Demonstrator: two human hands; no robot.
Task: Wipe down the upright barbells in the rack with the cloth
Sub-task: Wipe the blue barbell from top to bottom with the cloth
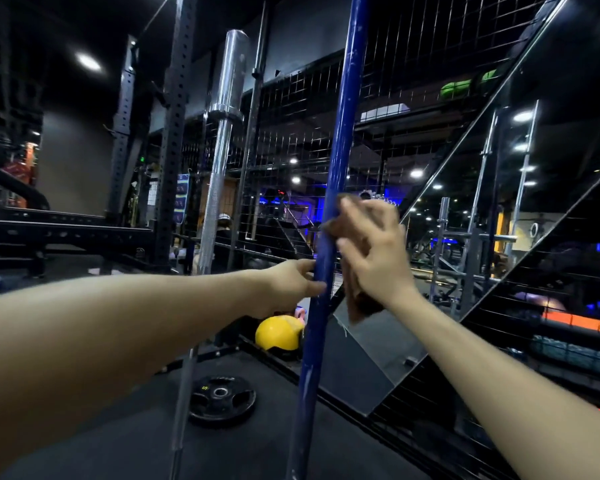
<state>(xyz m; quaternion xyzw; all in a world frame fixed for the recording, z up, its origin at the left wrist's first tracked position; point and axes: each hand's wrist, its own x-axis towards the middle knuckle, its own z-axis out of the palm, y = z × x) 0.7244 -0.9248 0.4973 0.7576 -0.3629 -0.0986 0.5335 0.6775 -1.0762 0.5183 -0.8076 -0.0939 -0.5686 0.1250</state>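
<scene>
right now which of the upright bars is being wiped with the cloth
The blue bar in front. The right hand presses the brown cloth against it and the left hand grips it. The chrome barbell to its left stands untouched.

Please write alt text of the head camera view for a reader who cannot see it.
The right hand presses a brown cloth against an upright blue bar, which the left hand grips lower down. A chrome barbell stands to the left.

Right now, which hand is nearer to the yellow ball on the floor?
Left. The left hand grips the blue bar just above the yellow ball; the right hand holds the cloth higher up.
</scene>
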